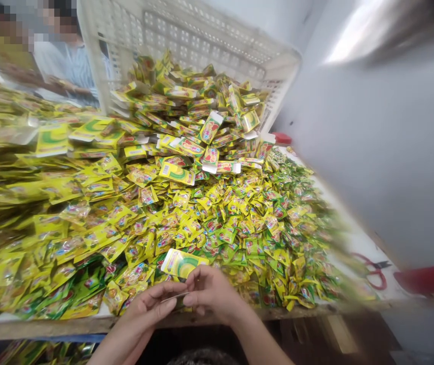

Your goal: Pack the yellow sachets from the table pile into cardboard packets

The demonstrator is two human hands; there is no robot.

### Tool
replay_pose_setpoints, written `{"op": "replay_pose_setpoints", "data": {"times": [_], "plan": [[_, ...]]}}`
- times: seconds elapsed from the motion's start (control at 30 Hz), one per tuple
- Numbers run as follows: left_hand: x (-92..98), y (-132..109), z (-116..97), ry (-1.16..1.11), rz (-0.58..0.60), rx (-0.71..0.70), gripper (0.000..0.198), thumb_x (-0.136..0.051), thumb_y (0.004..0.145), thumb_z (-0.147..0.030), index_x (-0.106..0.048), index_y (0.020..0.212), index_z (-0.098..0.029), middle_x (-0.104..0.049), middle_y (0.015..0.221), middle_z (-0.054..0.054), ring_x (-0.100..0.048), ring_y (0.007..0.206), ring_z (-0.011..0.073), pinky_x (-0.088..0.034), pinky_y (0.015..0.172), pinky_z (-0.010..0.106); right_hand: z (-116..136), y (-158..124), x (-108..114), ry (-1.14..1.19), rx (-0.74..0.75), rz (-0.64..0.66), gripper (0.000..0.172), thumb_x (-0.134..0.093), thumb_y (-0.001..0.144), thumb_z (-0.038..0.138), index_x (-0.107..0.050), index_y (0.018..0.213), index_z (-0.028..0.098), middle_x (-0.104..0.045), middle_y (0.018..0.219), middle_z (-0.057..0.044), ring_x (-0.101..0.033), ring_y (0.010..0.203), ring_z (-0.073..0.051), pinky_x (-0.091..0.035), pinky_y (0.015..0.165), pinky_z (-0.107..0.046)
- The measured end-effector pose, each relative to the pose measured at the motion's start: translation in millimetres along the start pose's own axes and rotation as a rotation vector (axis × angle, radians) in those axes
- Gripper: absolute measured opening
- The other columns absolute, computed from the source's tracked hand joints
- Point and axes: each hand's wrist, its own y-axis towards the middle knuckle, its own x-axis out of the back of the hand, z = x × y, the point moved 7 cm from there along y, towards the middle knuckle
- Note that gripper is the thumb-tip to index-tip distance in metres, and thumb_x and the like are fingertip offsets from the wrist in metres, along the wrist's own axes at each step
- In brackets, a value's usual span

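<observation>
Close to the front edge of the bench [45, 330], a thin flat piece [179, 296], seen nearly edge-on, appears to be pinched between thumb and fingers of both the left hand [150, 306] and the right hand [213, 289]; what it is cannot be told. By being held from two sides, it is probably kept steady. Just beyond the right hand's fingers, a yellow-green carton [181, 262] is seen with its white end flap outward; whether it is touched cannot be told. Small sachets [209, 223] are heaped ahead of both hands, presumably so that little reach is needed, and farther off more cartons [186, 94] are spilled from a white plastic crate [217, 30], apparently tipped for access. Forward movement is bounded by the heap, while room is left above it. Well right of the right hand, red-handled scissors [380, 265] are laid near the bench edge, before the wall [376, 142].
</observation>
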Motion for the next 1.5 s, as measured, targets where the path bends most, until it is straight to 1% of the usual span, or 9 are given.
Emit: {"op": "replay_pose_setpoints", "data": {"times": [0.2, 0.4, 0.5, 0.6, 0.8, 1.0, 1.23, 1.33, 1.5], "plan": [[10.4, 5.8, 4.3, -0.07, -0.182, 0.023, 0.03, -0.071, 0.077, -0.039, -0.076, 0.095, -0.016, -0.075, 0.093, 0.009, -0.062, 0.1, 0.0273, -0.041, 0.093, 0.036, -10.2, 2.0, 5.5, 0.028, 0.015, -0.022, 0.032, -0.084, 0.061, 0.031, -0.062, 0.077, 0.015, -0.06, 0.06, 0.004, -0.051, 0.044, -0.008, -0.046, 0.043, -0.021], [-5.2, 12.2, 2.1, 0.02, -0.138, 0.014, 0.034, -0.074, 0.073, -0.04, -0.074, 0.097, -0.016, -0.075, 0.098, 0.009, -0.064, 0.1, 0.027, -0.044, 0.091, 0.035, -17.6, 5.0, 13.9, 0.001, 0.02, -0.272, 0.024, -0.079, 0.055, 0.015, -0.063, 0.072, 0.017, -0.056, 0.055, 0.007, -0.037, 0.038, -0.004, -0.028, 0.033, -0.015], [1.1, 18.3, 2.9, -0.085, -0.11, -0.029, 0.033, -0.071, 0.077, -0.035, -0.071, 0.106, -0.018, -0.072, 0.109, 0.008, -0.062, 0.108, 0.0248, -0.044, 0.095, 0.033, -7.0, 6.1, 10.9, -0.072, 0.114, -0.291, 0.019, -0.076, 0.063, 0.024, -0.073, 0.081, 0.018, -0.06, 0.068, 0.003, -0.043, 0.043, -0.006, -0.037, 0.035, -0.018], [14.4, 23.8, 7.5, -0.139, -0.131, -0.039, 0.026, -0.071, 0.076, -0.03, -0.073, 0.1, -0.019, -0.074, 0.106, 0.008, -0.061, 0.11, 0.0247, -0.043, 0.098, 0.033, 7.4, 4.5, 4.2, -0.149, 0.22, -0.226, 0.023, -0.074, 0.072, 0.035, -0.077, 0.091, 0.022, -0.06, 0.087, -0.001, -0.054, 0.053, -0.009, -0.049, 0.044, -0.023], [23.9, 22.2, 2.9, 0.124, -0.22, -0.142, 0.035, -0.072, 0.076, -0.037, -0.072, 0.106, -0.021, -0.072, 0.114, 0.008, -0.058, 0.117, 0.0285, -0.039, 0.106, 0.04, 16.1, 2.9, 8.6, -0.194, 0.227, -0.28, 0.028, -0.075, 0.071, 0.046, -0.077, 0.084, 0.021, -0.061, 0.078, -0.001, -0.057, 0.047, -0.011, -0.051, 0.043, -0.026], [22.7, 23.9, -3.2, 0.266, -0.264, -0.242, 0.033, -0.071, 0.076, -0.039, -0.072, 0.105, -0.023, -0.073, 0.11, 0.007, -0.064, 0.105, 0.0263, -0.049, 0.094, 0.034, 12.4, 0.9, 14.0, -0.225, 0.252, -0.346, 0.027, -0.081, 0.064, 0.043, -0.074, 0.075, 0.019, -0.062, 0.079, -0.002, -0.061, 0.049, -0.013, -0.05, 0.043, -0.026], [16.4, 22.6, -22.7, 0.547, -0.151, -0.542, 0.011, -0.068, 0.08, -0.026, -0.076, 0.088, -0.025, -0.075, 0.096, 0.006, -0.067, 0.095, 0.0243, -0.05, 0.091, 0.034, 18.3, -5.8, 18.1, -0.354, 0.359, -0.318, 0.024, -0.085, 0.061, 0.038, -0.077, 0.077, 0.022, -0.064, 0.083, -0.004, -0.063, 0.063, -0.016, -0.055, 0.058, -0.031], [14.8, 17.8, -26.7, 0.634, -0.116, -0.633, 0.017, -0.069, 0.079, -0.022, -0.077, 0.094, -0.028, -0.075, 0.099, 0.006, -0.068, 0.095, 0.0245, -0.051, 0.091, 0.034, 26.7, -12.5, 15.8, -0.513, 0.52, -0.344, 0.022, -0.086, 0.062, 0.03, -0.077, 0.08, 0.023, -0.067, 0.082, -0.004, -0.063, 0.078, -0.019, -0.052, 0.072, -0.031], [11.7, 14.6, -17.1, 0.69, -0.064, -0.649, 0.029, -0.067, 0.08, -0.018, -0.074, 0.107, -0.03, -0.073, 0.106, 0.007, -0.066, 0.102, 0.026, -0.051, 0.092, 0.036, 22.0, -22.3, 8.8, -0.643, 0.661, -0.364, 0.01, -0.075, 0.076, 0.022, -0.074, 0.085, 0.023, -0.066, 0.087, -0.004, -0.063, 0.083, -0.018, -0.05, 0.076, -0.03]]}}
